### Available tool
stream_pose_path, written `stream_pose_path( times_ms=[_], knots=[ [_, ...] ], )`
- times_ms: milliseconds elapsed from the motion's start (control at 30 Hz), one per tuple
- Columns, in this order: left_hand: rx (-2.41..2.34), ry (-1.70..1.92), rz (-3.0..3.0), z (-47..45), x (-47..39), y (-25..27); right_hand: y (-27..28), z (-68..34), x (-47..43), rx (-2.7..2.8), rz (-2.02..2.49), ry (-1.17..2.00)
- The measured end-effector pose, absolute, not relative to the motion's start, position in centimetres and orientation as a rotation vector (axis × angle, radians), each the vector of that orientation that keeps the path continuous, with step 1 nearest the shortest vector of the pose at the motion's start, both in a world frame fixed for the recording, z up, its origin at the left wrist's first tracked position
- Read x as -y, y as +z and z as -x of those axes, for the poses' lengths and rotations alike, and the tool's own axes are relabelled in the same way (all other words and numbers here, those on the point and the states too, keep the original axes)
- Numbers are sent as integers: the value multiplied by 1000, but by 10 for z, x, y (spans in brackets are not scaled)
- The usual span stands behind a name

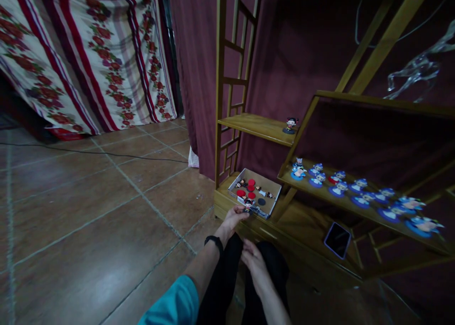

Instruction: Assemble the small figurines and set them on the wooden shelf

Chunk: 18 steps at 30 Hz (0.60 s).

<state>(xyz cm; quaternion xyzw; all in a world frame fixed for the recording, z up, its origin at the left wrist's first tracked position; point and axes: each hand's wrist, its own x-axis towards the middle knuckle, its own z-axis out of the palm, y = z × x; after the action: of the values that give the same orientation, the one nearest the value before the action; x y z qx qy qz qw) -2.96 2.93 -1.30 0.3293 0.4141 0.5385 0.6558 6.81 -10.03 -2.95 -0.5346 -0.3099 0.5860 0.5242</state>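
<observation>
My left hand (pixel 232 218), with a black band at the wrist, is closed on a small figurine (pixel 248 204) with black hair and a red-and-black body. It holds the figurine at the near edge of a shallow cardboard box (pixel 274 199). Inside the box lie several red discs (pixel 251 182), a dark disc (pixel 261 201) and several other small figurines (pixel 270 195), some on their sides. Over my dark-trousered knees rests my right hand (pixel 253 257), its fingers loosely stretched and nothing visible in them.
A wooden shelf unit (pixel 258 125) stands ahead. One similar figurine (pixel 290 125) is on its upper left board. Several blue-and-white figurines (pixel 339 188) line the middle board. A phone or tablet (pixel 337 240) lies below, and a clear horse ornament (pixel 419 71) stands above. A cable (pixel 142 157) crosses the tiled floor.
</observation>
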Motion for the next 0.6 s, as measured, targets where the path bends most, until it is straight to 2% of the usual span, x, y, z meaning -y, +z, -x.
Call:
stream_pose_path(
  times_ms=[200, 467, 600],
  knots=[
    [-896, 1199, -637, 26, -30, -11, 8, -110, 45, 646, 1158, 1172],
    [-839, 1127, -673, 18, -25, -3, -8, -106, 0, 567, 1114, 1476],
    [-771, 1119, -658, 20, -26, -4, -11, -104, -7, 504, 1103, 1522]
  ],
)
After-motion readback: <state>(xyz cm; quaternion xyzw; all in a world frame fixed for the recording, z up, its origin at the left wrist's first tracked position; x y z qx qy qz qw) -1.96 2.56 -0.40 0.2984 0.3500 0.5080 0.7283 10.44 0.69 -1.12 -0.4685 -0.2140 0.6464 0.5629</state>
